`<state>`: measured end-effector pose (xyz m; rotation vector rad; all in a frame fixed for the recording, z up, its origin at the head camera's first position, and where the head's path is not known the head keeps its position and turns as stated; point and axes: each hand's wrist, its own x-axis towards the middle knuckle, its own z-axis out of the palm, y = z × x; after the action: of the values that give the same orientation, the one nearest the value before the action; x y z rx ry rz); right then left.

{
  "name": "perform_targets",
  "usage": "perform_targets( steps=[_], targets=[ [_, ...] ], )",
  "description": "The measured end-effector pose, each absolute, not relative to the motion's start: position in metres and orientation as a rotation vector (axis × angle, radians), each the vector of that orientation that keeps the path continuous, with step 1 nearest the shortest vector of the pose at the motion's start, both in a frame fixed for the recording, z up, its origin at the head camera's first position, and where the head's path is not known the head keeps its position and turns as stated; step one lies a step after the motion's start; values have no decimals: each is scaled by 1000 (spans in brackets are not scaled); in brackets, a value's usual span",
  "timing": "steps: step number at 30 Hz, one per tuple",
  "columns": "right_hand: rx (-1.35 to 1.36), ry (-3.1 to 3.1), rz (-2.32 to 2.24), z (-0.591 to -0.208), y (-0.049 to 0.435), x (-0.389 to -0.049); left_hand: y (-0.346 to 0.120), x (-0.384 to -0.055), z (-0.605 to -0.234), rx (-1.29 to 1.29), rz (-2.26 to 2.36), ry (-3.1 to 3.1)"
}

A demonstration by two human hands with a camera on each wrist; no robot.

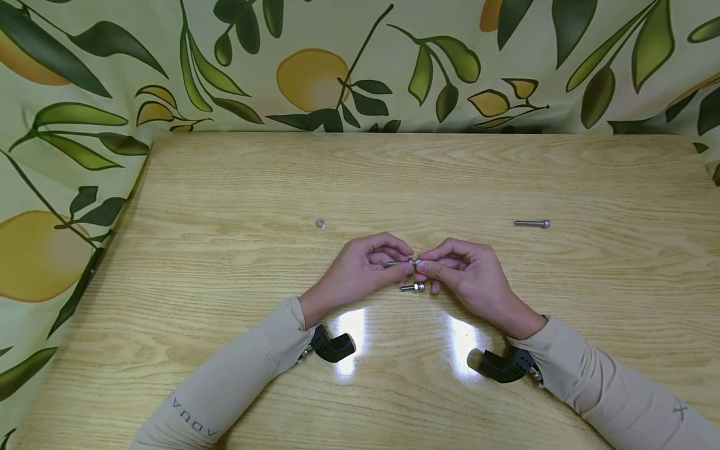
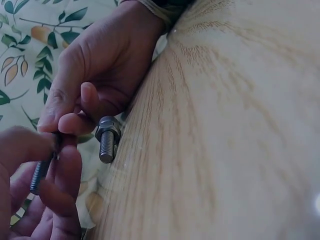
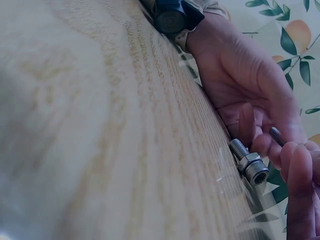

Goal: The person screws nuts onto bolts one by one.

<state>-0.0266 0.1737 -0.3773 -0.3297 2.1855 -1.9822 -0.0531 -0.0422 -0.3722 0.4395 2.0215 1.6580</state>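
Bolt [image 1: 398, 263] at the centre of the frame, roughly level between the two hands: head end to the right, threaded shank to the left. Left hand [image 1: 368, 265] pinches it between thumb and fingers; right hand [image 1: 478, 275] pinches the head end the same way. Fingers cover its middle, so I cannot tell whether anything is threaded on there.

Second bolt [image 1: 405, 288] lies on the table [image 1: 236, 187] just below the fingertips, head right, with a hex nut [image 3: 248, 159] on its shank close to the head. Loose nut [image 1: 320, 223] rests left of centre, above the left hand. Third bolt [image 1: 532, 224] lies at right of frame, above the right hand, head right. Leaf-and-fruit cloth [image 1: 416, 37] fills the top and left edges.
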Motion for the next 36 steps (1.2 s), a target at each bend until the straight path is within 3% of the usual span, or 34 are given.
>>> perform_targets(
  steps=[36],
  targets=[
    [-336,2209,-1958,-377,173,-25,-41,-51,-374,424,1698,1988]
  ],
)
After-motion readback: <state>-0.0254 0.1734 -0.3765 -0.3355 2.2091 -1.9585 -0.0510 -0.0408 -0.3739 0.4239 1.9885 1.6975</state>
